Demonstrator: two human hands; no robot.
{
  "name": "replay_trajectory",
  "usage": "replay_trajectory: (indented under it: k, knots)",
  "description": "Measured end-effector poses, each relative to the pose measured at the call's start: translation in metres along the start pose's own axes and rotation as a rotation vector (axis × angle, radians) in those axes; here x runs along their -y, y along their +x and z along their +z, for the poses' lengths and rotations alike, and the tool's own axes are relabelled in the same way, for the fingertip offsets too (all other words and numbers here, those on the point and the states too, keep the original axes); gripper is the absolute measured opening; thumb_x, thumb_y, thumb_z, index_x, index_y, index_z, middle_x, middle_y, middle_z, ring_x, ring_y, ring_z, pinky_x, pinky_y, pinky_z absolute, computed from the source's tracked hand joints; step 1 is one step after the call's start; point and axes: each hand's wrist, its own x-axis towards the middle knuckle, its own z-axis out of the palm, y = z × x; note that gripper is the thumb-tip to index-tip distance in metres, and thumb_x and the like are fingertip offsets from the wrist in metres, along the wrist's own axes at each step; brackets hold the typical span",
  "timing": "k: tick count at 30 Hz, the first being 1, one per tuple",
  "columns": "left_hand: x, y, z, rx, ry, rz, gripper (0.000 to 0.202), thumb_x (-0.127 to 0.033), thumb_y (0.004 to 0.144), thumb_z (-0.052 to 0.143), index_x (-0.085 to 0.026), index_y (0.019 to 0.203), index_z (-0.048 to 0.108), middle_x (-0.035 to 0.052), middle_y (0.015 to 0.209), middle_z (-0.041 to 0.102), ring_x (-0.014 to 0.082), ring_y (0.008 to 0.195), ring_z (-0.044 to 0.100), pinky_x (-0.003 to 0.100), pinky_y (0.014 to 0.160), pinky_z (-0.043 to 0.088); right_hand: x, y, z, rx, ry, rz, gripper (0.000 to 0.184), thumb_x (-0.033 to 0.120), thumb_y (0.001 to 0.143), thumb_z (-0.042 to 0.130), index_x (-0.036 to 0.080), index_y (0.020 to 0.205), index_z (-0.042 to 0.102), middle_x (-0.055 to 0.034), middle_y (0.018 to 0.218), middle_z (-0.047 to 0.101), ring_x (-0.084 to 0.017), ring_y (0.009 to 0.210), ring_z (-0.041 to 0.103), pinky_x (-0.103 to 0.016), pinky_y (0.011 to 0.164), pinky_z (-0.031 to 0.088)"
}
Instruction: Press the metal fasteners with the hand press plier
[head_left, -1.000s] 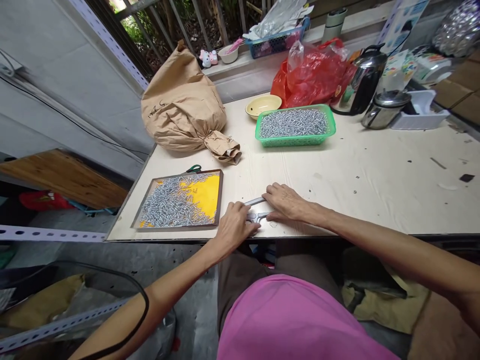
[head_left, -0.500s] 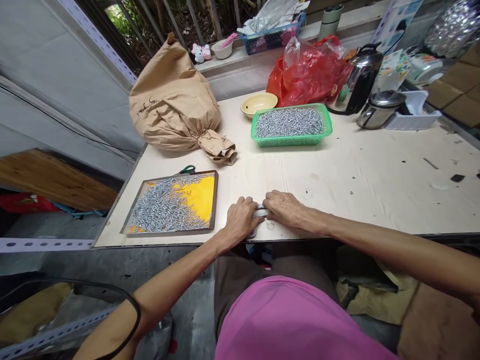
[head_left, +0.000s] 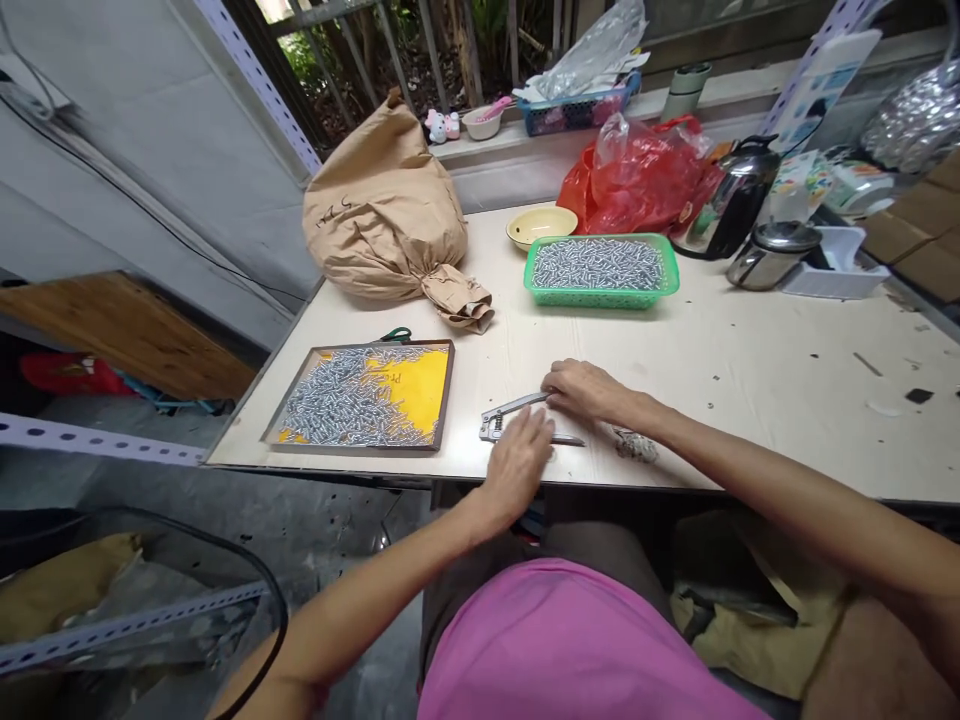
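A silver pair of spring-loaded hand pliers [head_left: 491, 424] lies near the table's front edge, jaws to the left and handles spread apart. My right hand [head_left: 585, 388] has its bent fingers at the end of the upper handle. Over the lower handle is my left hand [head_left: 519, 458], with fingers stretched out and slightly blurred; it hides part of that handle. To the left, a shallow tray [head_left: 448, 400] with a yellow bottom holds a heap of small silver metal pins. A small mottled grey bundle [head_left: 636, 446] rests below my right forearm.
Behind my hands stands a green basket [head_left: 600, 298] full of similar metal pieces. A tied brown paper sack [head_left: 390, 230], green-handled scissors [head_left: 397, 335], a yellow bowl [head_left: 541, 225], a red plastic bag [head_left: 641, 180] and a steel kettle [head_left: 739, 200] stand around the table [head_left: 750, 400].
My hands were close together on the tool; now its handles are spread. My left hand has opened and my right hand has shifted slightly right and up. The grey bundle has come into view.
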Motion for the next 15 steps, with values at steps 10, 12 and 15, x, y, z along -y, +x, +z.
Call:
replay_trajectory:
  k: [10,12,15]
  knots:
    - [-0.013,-0.008,0.019,-0.065,-0.146,0.01,0.035,-0.023,0.094,0.038,-0.012,0.124,0.05,0.0156,0.125,0.057,0.0275,0.122,0.05,0.046,0.102,0.041,0.049,0.027,-0.007,-0.032,-0.103,-0.231,0.018,0.023,0.087,0.054,0.023,0.097,0.068,-0.0077,0.101,0.061,-0.022,0.094,0.047,-0.032,0.074,0.032]
    - [-0.014,-0.013,0.02,-0.019,-0.134,-0.003,0.03,-0.022,0.093,0.038,-0.011,0.113,0.057,0.016,0.107,0.064,0.0279,0.103,0.061,0.044,0.088,0.049,0.074,0.027,-0.004,0.016,-0.075,-0.432,0.013,0.025,0.086,0.057,0.025,0.088,0.07,-0.006,0.1,0.06,-0.022,0.095,0.044,-0.031,0.073,0.032]
    - [-0.018,-0.032,0.013,-0.031,-0.161,0.147,0.024,-0.022,0.093,0.041,-0.013,0.101,0.061,0.0116,0.091,0.066,0.0225,0.086,0.063,0.035,0.075,0.051,0.095,0.028,0.005,0.056,-0.117,-0.551,0.015,0.024,0.086,0.057,0.02,0.075,0.068,-0.0071,0.093,0.059,-0.021,0.091,0.042,-0.032,0.07,0.031]
